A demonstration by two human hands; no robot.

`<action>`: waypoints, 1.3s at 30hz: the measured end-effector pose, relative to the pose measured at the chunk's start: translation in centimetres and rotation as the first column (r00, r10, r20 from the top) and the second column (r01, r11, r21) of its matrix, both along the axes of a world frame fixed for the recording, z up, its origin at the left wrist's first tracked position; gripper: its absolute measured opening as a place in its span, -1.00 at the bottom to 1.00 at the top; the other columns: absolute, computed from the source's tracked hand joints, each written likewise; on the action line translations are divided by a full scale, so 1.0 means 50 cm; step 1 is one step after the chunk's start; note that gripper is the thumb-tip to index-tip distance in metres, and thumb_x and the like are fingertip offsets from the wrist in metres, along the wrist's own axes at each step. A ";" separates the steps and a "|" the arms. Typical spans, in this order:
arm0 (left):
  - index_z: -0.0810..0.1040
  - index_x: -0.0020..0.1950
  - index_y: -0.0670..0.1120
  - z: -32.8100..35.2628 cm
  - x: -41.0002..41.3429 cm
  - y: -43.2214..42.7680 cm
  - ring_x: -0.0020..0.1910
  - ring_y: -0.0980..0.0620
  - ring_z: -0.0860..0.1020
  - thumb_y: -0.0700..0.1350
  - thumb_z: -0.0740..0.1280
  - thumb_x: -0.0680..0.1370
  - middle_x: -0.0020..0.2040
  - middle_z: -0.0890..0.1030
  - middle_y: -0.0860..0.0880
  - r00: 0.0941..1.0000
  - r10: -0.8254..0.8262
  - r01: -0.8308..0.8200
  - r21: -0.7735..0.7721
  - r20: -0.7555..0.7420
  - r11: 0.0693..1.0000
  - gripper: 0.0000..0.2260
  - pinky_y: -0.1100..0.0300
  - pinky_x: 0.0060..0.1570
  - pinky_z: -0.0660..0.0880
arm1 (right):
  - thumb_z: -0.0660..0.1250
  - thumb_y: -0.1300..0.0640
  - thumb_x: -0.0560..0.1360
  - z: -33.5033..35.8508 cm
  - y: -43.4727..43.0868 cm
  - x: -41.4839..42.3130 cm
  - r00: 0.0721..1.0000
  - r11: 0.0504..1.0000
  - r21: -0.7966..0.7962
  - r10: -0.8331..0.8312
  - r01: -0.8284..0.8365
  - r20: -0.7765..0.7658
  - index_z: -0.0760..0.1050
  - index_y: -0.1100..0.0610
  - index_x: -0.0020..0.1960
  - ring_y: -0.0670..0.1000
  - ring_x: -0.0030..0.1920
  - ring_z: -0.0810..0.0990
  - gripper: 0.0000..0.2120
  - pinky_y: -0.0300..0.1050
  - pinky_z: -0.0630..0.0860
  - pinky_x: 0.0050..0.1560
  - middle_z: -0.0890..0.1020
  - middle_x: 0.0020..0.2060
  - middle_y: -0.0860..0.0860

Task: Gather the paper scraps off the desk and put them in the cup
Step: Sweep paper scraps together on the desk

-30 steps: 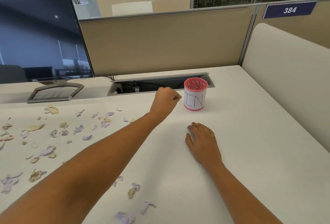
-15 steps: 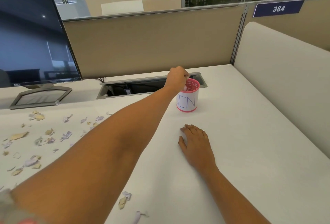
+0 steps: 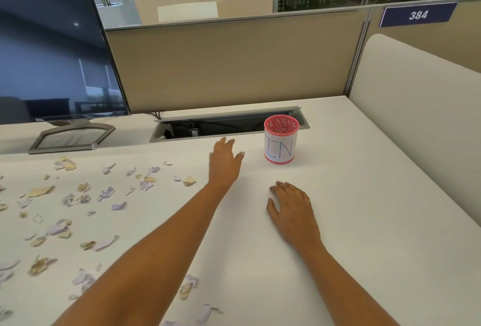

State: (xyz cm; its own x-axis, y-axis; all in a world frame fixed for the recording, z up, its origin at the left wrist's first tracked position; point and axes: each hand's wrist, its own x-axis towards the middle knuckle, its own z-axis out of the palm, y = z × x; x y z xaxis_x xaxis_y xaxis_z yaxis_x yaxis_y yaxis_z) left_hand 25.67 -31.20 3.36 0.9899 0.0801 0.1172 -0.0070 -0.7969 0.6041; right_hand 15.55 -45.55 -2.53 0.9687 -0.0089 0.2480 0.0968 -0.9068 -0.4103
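Pink cup [image 3: 281,141] standing just right of left hand [image 3: 225,163]; we are drawing that hand back from rim, fingers now spread, empty. Right hand [image 3: 291,211] lying flat, fingers relaxed. Scraps [image 3: 104,193] littering desk [image 3: 364,195] at left: many trips remaining.

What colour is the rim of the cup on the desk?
Pink rim on the cup; head view shows it best.

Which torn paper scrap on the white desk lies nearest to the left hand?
The crumpled tan paper scrap, just left of the left hand; the small lilac scrap beside it and all others lie farther away.
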 end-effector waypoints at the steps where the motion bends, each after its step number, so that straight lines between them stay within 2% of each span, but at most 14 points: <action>1: 0.20 0.48 -0.07 -0.017 -0.007 0.023 0.53 -0.10 0.04 0.05 0.18 0.59 0.54 0.10 -0.09 0.999 0.011 -0.008 0.095 -0.032 0.995 -0.51 -0.06 0.48 0.00 | 0.13 0.05 0.56 0.000 0.000 0.000 1.000 1.000 -0.001 -0.002 0.002 -0.004 0.40 0.08 0.32 -0.05 0.42 0.30 -0.65 -0.06 0.12 0.46 0.40 0.38 -0.02; 3: 0.10 0.51 -0.08 -0.043 -0.021 0.071 0.54 -0.14 -0.07 0.13 0.14 0.58 0.55 0.00 -0.12 0.995 0.068 -0.050 0.226 -0.074 0.973 -0.43 -0.13 0.47 -0.08 | 0.13 0.04 0.57 0.000 0.000 0.000 1.000 1.000 -0.003 -0.005 0.005 -0.018 0.38 0.07 0.33 -0.06 0.43 0.28 -0.64 -0.07 0.10 0.47 0.38 0.39 -0.03; 5: 0.05 0.52 -0.11 -0.058 -0.031 0.118 0.54 -0.16 -0.10 0.16 0.12 0.57 0.55 -0.04 -0.16 0.985 0.139 -0.105 0.282 -0.104 0.954 -0.39 -0.14 0.47 -0.10 | 0.12 0.04 0.57 0.000 -0.001 0.000 1.000 1.000 -0.001 -0.003 0.003 -0.030 0.37 0.06 0.34 -0.07 0.43 0.26 -0.64 -0.08 0.09 0.47 0.37 0.40 -0.04; 9: 0.00 0.52 -0.16 -0.069 -0.047 0.186 0.53 -0.17 -0.09 0.13 0.15 0.58 0.54 -0.05 -0.20 0.955 0.224 -0.171 0.258 -0.192 0.951 -0.36 -0.09 0.48 -0.07 | 0.11 0.03 0.57 0.000 0.000 0.001 0.999 1.000 -0.008 -0.006 0.006 -0.038 0.36 0.05 0.35 -0.08 0.43 0.26 -0.64 -0.09 0.08 0.48 0.36 0.41 -0.05; 17: -0.02 0.53 -0.16 -0.075 -0.057 0.200 0.53 -0.12 0.01 -0.01 0.09 0.63 0.55 0.02 -0.15 0.967 0.083 -0.030 0.214 -0.240 0.976 -0.46 0.00 0.49 0.04 | 0.11 0.03 0.57 0.000 -0.001 -0.001 0.999 1.000 -0.024 -0.009 0.008 -0.036 0.36 0.05 0.35 -0.07 0.43 0.26 -0.64 -0.08 0.09 0.47 0.36 0.40 -0.05; 22: 0.16 0.49 -0.15 -0.073 -0.054 0.173 0.49 -0.09 0.18 -0.16 0.05 0.64 0.54 0.10 -0.12 0.983 0.015 0.041 0.302 -0.181 0.952 -0.59 0.08 0.43 0.16 | 0.13 0.04 0.57 -0.001 0.000 -0.001 1.000 1.000 -0.030 -0.011 0.010 -0.021 0.38 0.07 0.33 -0.06 0.42 0.29 -0.65 -0.09 0.11 0.45 0.39 0.39 -0.04; 25: 0.27 0.45 -0.14 -0.081 -0.059 0.159 0.46 -0.08 0.26 -0.25 0.02 0.62 0.51 0.22 -0.11 0.992 -0.016 0.061 0.360 -0.127 0.931 -0.62 0.12 0.43 0.17 | 0.12 0.04 0.57 -0.002 0.000 0.000 1.000 1.000 -0.027 -0.011 0.010 -0.021 0.38 0.06 0.33 -0.06 0.42 0.29 -0.65 -0.08 0.12 0.45 0.39 0.38 -0.04; 27: 0.44 0.33 -0.15 -0.083 -0.060 0.152 0.33 -0.11 0.41 -0.27 0.05 0.60 0.38 0.43 -0.14 0.996 -0.037 0.067 0.371 -0.086 0.926 -0.66 0.12 0.33 0.30 | 0.12 0.04 0.57 -0.002 0.000 0.000 1.000 1.000 -0.027 -0.008 0.007 -0.025 0.38 0.07 0.33 -0.06 0.42 0.29 -0.65 -0.08 0.12 0.46 0.39 0.39 -0.04; 29: 0.56 0.14 -0.19 -0.079 -0.057 0.145 0.14 -0.14 0.52 -0.29 0.10 0.56 0.17 0.58 -0.16 0.997 -0.043 0.061 0.363 -0.060 0.930 -0.71 0.11 0.14 0.43 | 0.12 0.04 0.57 -0.001 0.000 0.001 1.000 1.000 -0.027 -0.005 0.004 -0.024 0.38 0.07 0.33 -0.06 0.42 0.29 -0.64 -0.08 0.12 0.46 0.39 0.39 -0.03; 33: 0.59 0.14 -0.18 -0.062 -0.050 0.126 0.11 -0.11 0.56 -0.32 0.20 0.54 0.15 0.60 -0.17 0.997 -0.076 0.080 0.313 -0.023 0.946 -0.74 0.17 0.18 0.44 | 0.12 0.05 0.57 -0.001 0.000 -0.001 1.000 1.000 -0.026 -0.003 0.002 -0.017 0.39 0.08 0.33 -0.05 0.42 0.30 -0.65 -0.07 0.13 0.46 0.39 0.39 -0.02; 39: 0.60 0.15 -0.16 0.029 -0.016 0.046 0.04 -0.06 0.60 -0.24 0.30 0.53 0.12 0.63 -0.16 0.990 -0.114 0.098 0.179 0.082 0.979 -0.78 0.23 0.21 0.42 | 0.15 0.06 0.56 -0.001 0.001 -0.001 1.000 1.000 -0.015 -0.005 0.005 0.003 0.42 0.10 0.30 -0.03 0.40 0.33 -0.66 -0.04 0.16 0.45 0.43 0.36 0.00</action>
